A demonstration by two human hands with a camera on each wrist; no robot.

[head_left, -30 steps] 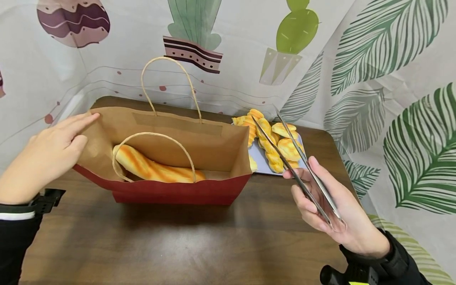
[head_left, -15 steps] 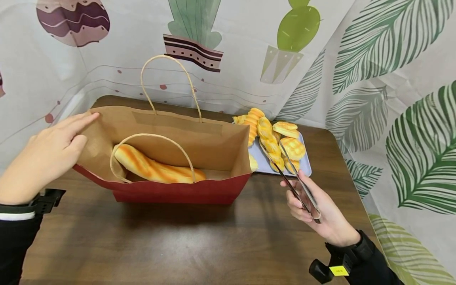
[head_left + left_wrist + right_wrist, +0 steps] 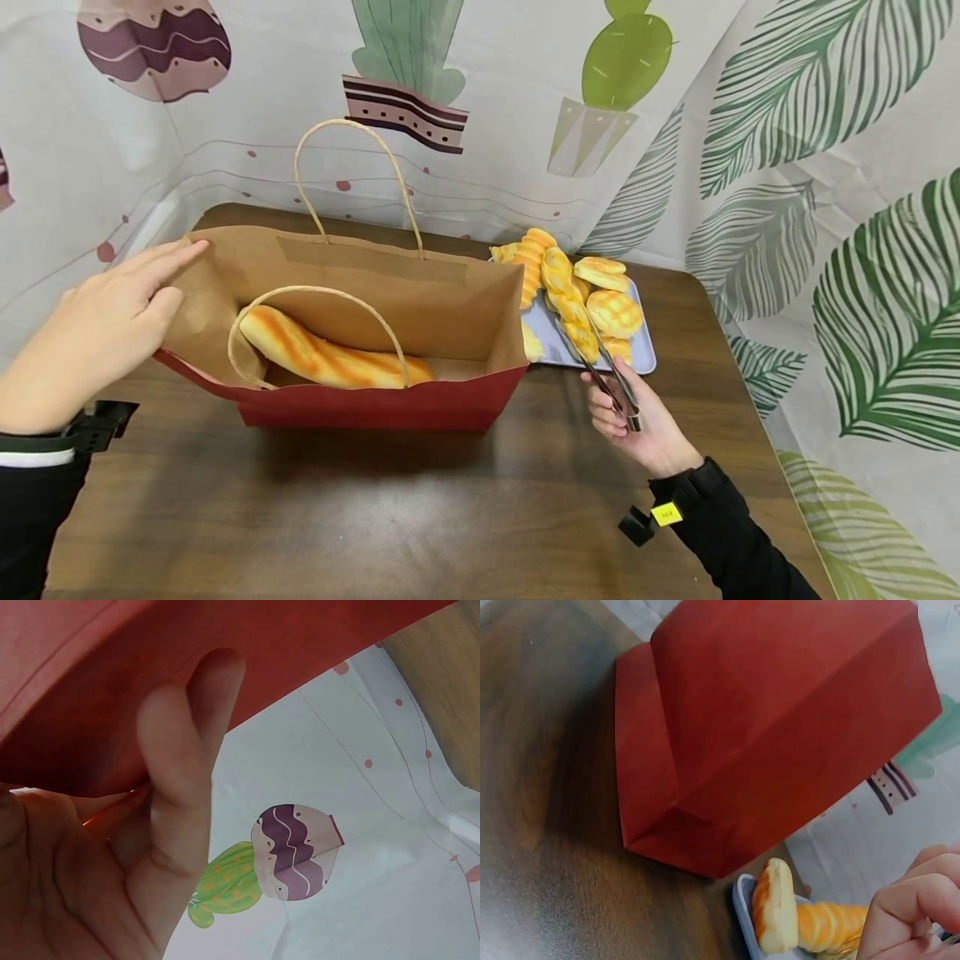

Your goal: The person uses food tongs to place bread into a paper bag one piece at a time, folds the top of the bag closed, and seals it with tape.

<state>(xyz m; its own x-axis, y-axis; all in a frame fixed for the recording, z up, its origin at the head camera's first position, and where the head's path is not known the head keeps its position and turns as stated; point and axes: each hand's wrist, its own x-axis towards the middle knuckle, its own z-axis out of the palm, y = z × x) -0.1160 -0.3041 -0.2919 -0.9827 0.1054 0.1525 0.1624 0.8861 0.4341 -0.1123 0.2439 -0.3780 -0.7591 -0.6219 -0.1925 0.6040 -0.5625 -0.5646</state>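
Note:
My left hand grips the left rim of a red paper bag; the left wrist view shows fingers against its outside. Inside the bag, which has a brown lining and cord handles, lies a long striped bread loaf. My right hand holds metal tongs, their tips on either side of a twisted bread. That bread lies on a pale tray. Whether the tips press on it, I cannot tell. The right wrist view shows only part of this hand.
Several other breads share the tray, among them a round scored bun and a ridged roll. The bag stands just left of the tray. Behind the wooden table hangs a printed cloth.
My right hand has moved forward and left, lowering the tongs from above the tray to around the twisted bread. The tongs' arms have drawn closer together. My left hand stays on the bag.

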